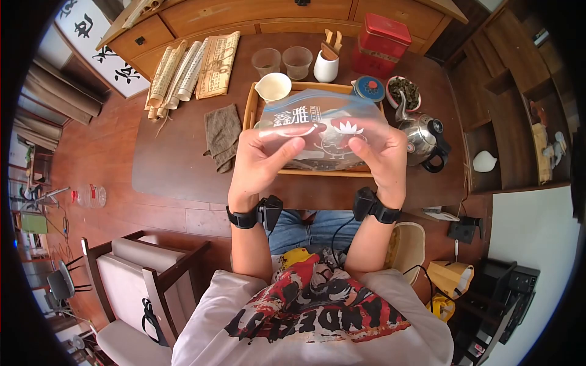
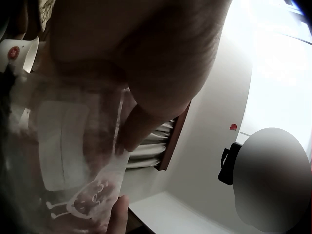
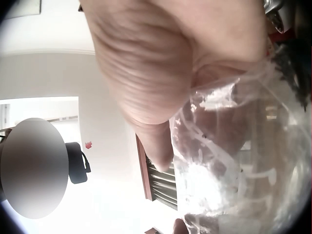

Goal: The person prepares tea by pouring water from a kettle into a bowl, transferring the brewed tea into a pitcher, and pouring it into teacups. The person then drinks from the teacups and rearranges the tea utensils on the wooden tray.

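A: How is each grip?
B: Narrow: the left hand (image 1: 251, 161) and right hand (image 1: 387, 160) pinch 1 clear bag (image 1: 329, 134), each thumb on its near face.
A: Where is the bag?
B: Above 1 wooden tray (image 1: 248, 116), between the desk's (image 1: 183, 161) left and right edges.
A: What is counted toward the far edge?
B: 2 clear cups (image 1: 266, 63), 1 white pitcher (image 1: 273, 88), 1 white pot (image 1: 326, 69) of wooden tools, and 1 red tin (image 1: 381, 47) near the far right corner.
A: On the right?
B: 1 blue lid (image 1: 370, 88), 1 bowl (image 1: 417, 105) of leaves and 1 kettle (image 1: 421, 145) nearer the right edge.
A: Left?
B: 1 grey-brown cloth (image 1: 223, 135); paper rolls (image 1: 174, 76) by the far left corner.
A: The surface and room?
B: Brown desktop, reddish floor (image 1: 134, 158), 1 drawer cabinet (image 1: 213, 13) past the far edge, shelves (image 1: 506, 128) beyond the right.
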A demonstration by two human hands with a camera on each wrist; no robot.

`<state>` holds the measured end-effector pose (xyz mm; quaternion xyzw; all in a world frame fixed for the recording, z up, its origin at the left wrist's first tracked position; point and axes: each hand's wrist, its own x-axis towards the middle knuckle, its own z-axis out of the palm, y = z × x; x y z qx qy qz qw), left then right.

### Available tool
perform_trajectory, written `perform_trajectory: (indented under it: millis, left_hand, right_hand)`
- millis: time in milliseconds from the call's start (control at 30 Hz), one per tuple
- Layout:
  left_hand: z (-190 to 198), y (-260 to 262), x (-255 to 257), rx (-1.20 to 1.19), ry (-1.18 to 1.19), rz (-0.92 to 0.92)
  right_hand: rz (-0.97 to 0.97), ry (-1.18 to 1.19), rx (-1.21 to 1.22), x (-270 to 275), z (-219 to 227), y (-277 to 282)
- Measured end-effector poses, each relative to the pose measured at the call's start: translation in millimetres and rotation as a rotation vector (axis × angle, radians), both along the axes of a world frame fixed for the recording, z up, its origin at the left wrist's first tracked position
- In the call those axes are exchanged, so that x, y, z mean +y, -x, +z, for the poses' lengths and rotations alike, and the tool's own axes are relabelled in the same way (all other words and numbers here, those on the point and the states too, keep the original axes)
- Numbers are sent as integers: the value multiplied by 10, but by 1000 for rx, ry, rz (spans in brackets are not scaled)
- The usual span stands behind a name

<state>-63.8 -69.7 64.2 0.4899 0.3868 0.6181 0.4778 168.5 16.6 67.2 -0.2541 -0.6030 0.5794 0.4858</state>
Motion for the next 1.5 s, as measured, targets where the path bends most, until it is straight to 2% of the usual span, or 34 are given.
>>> perform_trajectory:
  millis: [67, 267, 367, 467, 633, 733, 900, 1067, 1167, 1267, 1367, 1433, 1500]
  left_hand:
    - [-23, -25, -35, 48, 0, 1]
    - [-95, -55, -63, 10, -37, 47]
    - [-123, -102, -122, 77, 0, 64]
    - [-173, -87, -88, -34, 14, 31]
    - [-16, -225, -64, -187, -52, 88]
    - [-144, -187, -58, -90, -32, 103]
    - [-102, -195, -49, -128, -16, 78]
    - [-143, -204, -61, -121, -14, 93]
    - [-209, -154, -68, -83, 27, 91]
    - [-209, -148, -72, -77, -39, 152]
    - [-161, -160, -79, -96, -65, 152]
    - [-84, -206, -76, -263, -55, 160]
    - [-85, -177, -55, -217, -39, 165]
  right_hand:
    - [70, 20, 14, 2, -12, -19]
    - [70, -14, 42, -49, -53, -61]
    - [89, -62, -1, -61, -77, -90]
    - [99, -53, 27, -40, -78, -139]
    - [103, -80, 55, -74, -6, -114]
    - [108, -71, 34, -63, -6, -139]
    - [156, -51, 34, -18, -57, -199]
    - [169, -141, -32, -51, 0, -200]
    - [115, -202, 29, -15, -55, -162]
    - [145, -142, 44, -26, -41, -166]
    - [147, -160, 49, -13, -72, -164]
    - [179, -141, 39, -23, -78, -181]
    - [211, -122, 27, -35, -64, -191]
